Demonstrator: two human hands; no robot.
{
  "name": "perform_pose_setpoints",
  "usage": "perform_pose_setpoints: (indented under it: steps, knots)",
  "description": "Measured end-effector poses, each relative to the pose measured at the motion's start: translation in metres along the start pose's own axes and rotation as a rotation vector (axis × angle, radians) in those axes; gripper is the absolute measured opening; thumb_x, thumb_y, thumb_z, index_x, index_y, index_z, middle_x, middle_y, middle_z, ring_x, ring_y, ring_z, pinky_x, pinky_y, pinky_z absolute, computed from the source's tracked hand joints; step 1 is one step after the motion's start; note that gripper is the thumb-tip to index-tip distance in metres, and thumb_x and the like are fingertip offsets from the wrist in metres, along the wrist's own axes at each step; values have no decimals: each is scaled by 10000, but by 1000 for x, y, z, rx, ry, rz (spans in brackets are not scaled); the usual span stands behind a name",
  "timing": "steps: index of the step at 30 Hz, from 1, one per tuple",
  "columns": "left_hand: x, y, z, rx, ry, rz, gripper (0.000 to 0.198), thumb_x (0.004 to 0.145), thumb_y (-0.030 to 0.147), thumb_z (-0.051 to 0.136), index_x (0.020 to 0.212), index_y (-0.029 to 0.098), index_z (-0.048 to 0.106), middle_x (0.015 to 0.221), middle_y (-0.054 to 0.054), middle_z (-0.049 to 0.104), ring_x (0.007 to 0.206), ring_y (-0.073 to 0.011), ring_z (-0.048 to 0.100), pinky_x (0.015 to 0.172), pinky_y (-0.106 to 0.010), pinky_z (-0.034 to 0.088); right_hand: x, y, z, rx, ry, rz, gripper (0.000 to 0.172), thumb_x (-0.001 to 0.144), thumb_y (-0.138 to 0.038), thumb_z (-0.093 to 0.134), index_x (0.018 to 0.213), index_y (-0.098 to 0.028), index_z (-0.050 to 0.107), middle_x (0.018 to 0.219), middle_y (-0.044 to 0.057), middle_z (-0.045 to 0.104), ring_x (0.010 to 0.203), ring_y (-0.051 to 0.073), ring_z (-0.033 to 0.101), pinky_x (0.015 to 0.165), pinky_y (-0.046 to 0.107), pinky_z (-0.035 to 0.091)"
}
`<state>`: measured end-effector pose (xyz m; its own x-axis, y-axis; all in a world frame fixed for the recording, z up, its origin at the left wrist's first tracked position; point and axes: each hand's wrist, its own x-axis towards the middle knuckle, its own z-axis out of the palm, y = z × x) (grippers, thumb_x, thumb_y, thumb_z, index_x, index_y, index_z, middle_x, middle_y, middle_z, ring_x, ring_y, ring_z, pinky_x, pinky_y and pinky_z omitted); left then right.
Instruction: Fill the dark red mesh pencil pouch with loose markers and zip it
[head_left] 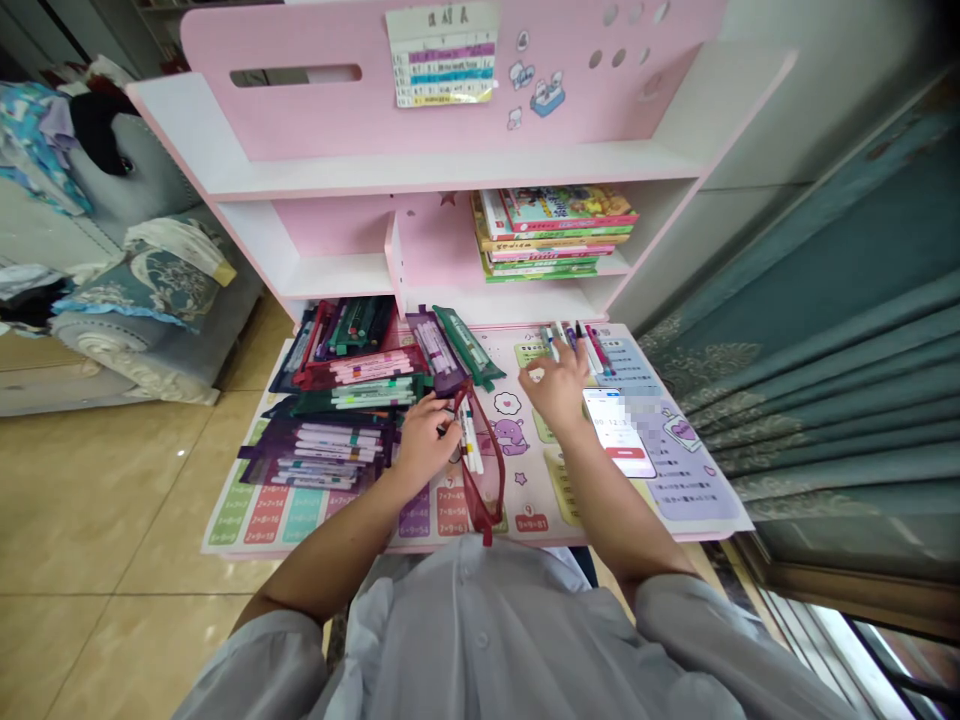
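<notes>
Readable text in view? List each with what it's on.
Printed desk mat: "9×9=81"
Same mat, red cells: "7×7=49", "7×8=56"
Phone screen: "00:12:3", last digit unclear; the rest of the screen is unreadable
Paper chart on the pink shelf: too small to read
Book spines: too small to read
Other mat cells: too small or blurred to read

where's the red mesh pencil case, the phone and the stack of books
red mesh pencil case (481, 490), head view, on its mesh side
phone (619, 432), head view, on its lit screen
stack of books (555, 232), head view, on the front edge of the stack
</notes>
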<state>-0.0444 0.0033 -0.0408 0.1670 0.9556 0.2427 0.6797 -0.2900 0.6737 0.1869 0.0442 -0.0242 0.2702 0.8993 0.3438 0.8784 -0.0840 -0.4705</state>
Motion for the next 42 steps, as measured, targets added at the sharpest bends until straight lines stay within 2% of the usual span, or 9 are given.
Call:
perform_pose_setpoints:
  steps: [2,4,11,21,25,28,34,38,42]
  knots:
    - [0,1,0,2,-11,-1,223,781,187,607,560,217,622,1118,-35,753,1267,-275,595,1109,-475,477,15,20,10,-85,65,134,229,826,-300,582,903,-162,748,1510,149,439,1497,423,161,1122,664,260]
    - [0,1,0,3,-17,-5,217,778,188,610,564,217,622,1124,-35,752,1272,-278,592,1113,-481,473,24,34,19,-131,68,226,259,824,-302,573,958,-163,745,1534,142,401,1498,432,129,1129,665,238]
    - [1,1,0,0,-19,-13,216,779,181,607,565,208,608,1115,-54,756,1273,-284,593,1108,-482,471,35,47,36,-178,-94,326,392,813,-332,600,1153,-164,699,1612,161,233,1508,457,-6,1148,709,137]
    - [0,-2,1,-2,-1,21,211,778,189,615,569,220,613,1087,-24,758,1242,-256,613,1101,-448,485,38,51,41,-227,-100,353,383,865,-325,534,1163,-136,681,1608,190,220,1511,435,-41,1135,733,106]
    - [0,-1,1,-13,11,35,219,786,191,605,568,219,609,1052,-27,760,1224,-242,625,1114,-432,476,40,52,43,-223,-93,373,378,884,-309,518,1191,-142,661,1606,179,240,1515,430,-23,1134,734,125]
    - [0,0,1,-10,-1,34,210,786,193,601,578,218,616,1056,-31,761,1217,-242,629,1112,-432,477,39,50,43,-224,-100,366,344,892,-303,515,1141,-136,683,1612,175,238,1516,436,-24,1133,733,137]
    - [0,-3,2,9,3,18,198,792,215,608,596,219,638,1115,-40,753,1241,-250,614,1095,-441,491,38,43,44,-247,-135,348,374,897,-383,527,1131,-145,695,1623,178,223,1513,442,-24,1123,750,110]
    - [0,-3,2,16,-9,14,216,789,208,615,574,219,626,1118,-36,754,1246,-260,610,1083,-455,498,50,38,46,-334,-166,324,465,895,-422,513,1192,-106,680,1612,210,228,1505,447,-50,1117,755,105]
    - [0,-1,0,11,-15,4,218,781,192,620,565,220,624,1115,-33,757,1260,-271,601,1089,-477,490,69,37,49,-372,-176,290,470,881,-329,486,1242,-88,668,1593,220,281,1504,439,-17,1121,745,72]
